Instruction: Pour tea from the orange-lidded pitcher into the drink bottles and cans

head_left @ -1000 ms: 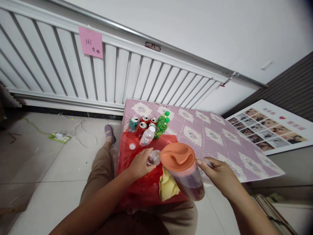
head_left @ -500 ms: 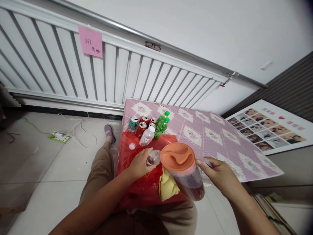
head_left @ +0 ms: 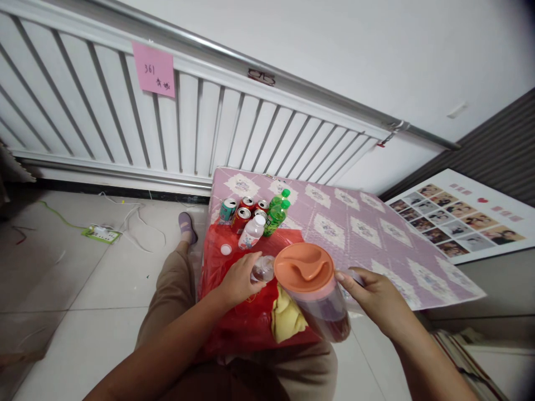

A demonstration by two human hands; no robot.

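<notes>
My left hand [head_left: 239, 279] is closed round a small clear plastic bottle [head_left: 263, 269] lying over a red plastic bag [head_left: 234, 323] at the table's near edge. My right hand [head_left: 376, 301] grips the handle of a clear jug [head_left: 324, 309] with an orange lid [head_left: 304, 265] and brownish liquid inside; the jug tilts toward me. A yellow cloth [head_left: 286, 320] lies on the bag under the jug. A white bottle cap [head_left: 226, 249] rests on the bag to the left.
A low table with a pink patterned cover [head_left: 351, 223] carries several drink cans [head_left: 242, 214], two green bottles [head_left: 276, 214] and a white bottle [head_left: 253, 233]. A white radiator [head_left: 125, 122] with a pink note stands behind. A power strip [head_left: 102, 234] lies on the tiled floor.
</notes>
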